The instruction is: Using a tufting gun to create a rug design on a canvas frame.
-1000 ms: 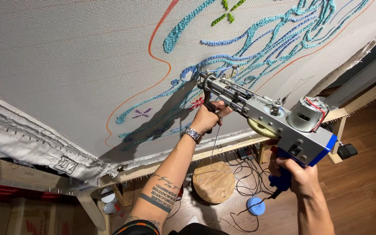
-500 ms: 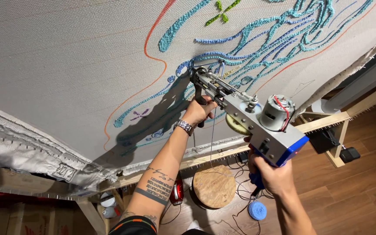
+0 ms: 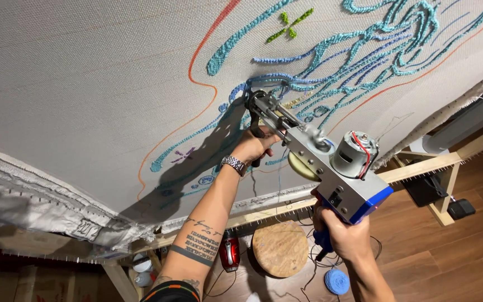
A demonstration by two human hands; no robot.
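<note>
A stretched grey backing cloth (image 3: pixel 85 84) fills the view. The left hand (image 3: pixel 255 146) is clenched on the tufting gun's (image 3: pixel 320 159) front grip, and the right hand (image 3: pixel 345 237), at 5 o'clock, is wrapped round its blue handle. Steady pressure should keep the needle following the blue yarn lines (image 3: pixel 331 84).

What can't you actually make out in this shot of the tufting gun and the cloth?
Head view only:
- Needle tip of the tufting gun: hidden by its front and the left hand.
- Rear grip: wrapped by the right hand.
- Tufted lines on the cloth: cut off by the top edge.
- Feed yarn: too thin to trace.
</note>
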